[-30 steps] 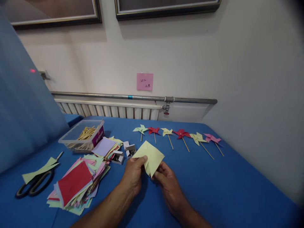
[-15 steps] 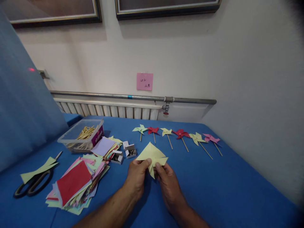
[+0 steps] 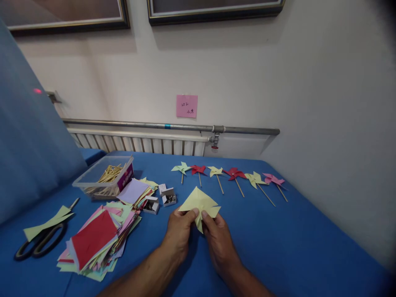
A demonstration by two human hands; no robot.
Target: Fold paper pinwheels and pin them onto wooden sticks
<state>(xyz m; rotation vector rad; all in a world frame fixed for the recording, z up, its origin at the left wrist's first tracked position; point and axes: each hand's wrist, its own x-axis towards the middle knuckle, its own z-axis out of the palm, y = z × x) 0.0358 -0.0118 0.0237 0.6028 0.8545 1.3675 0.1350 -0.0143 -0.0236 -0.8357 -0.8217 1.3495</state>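
Left hand and right hand both pinch the pale yellow paper over the blue table, thumbs near each other at its middle. We see slits at its edges; our thumbs partly hide the centre, so we cannot tell how many points are folded in. No stick shows on it. Beyond lie six pinwheels in a row, each on its stick: finished, by our reading. Against those we judge the held piece part-made: cut, folding incomplete, stick lacking. Unused stock: large paper stack, smaller paper stack, sticks in a clear tub.
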